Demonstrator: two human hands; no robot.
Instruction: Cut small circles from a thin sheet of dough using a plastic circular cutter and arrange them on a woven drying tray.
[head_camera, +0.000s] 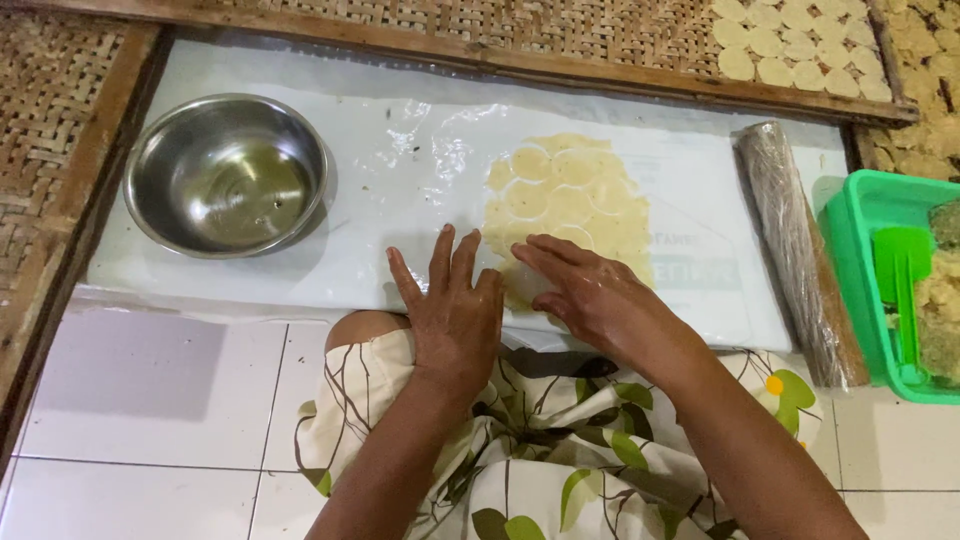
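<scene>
A steel bowl (226, 175) sits left on the plastic sheet (400, 160), the left hand (452, 310) lies flat with fingers spread, the right hand (590, 295) seemingly presses the dough (580, 195), fingers together, and a rolling pin (800, 250) lies right.

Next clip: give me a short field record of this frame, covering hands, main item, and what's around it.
left hand: flat, fingers spread on the plastic sheet, beside the dough
right hand: fingers resting on the near edge of the dough sheet
dough sheet: thin, pale yellow, round outlines pressed in
left of it: steel bowl
right of it: wrapped rolling pin, green tub
top right: cut dough rounds on woven mat
</scene>
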